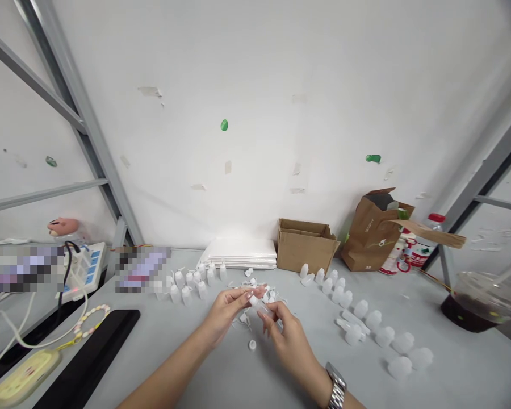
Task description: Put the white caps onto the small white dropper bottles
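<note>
A small translucent plastic bottle (262, 307) is held tilted between my two hands over the middle of the table. My left hand (227, 309) pinches its white top end, the fingertips closed around it. The lower end of the bottle sits in the closed fingers of my right hand (288, 332). Just behind and under the hands lies a loose pile of small white caps (272, 295), partly hidden by my fingers. One single white cap (252, 345) rests nearer to me. Capped bottles (187, 295) stand in a group on the left. Several uncapped bottles (384, 336) stand in a slanting line on the right, with a few lying down.
At the wall are a stack of white packets (238, 254), a cardboard box (306, 250) and a brown paper bag (366, 238). A drink cup (477, 301) stands at the right. To the left are a black wrist rest (93, 352), a power strip (85, 275) and cables.
</note>
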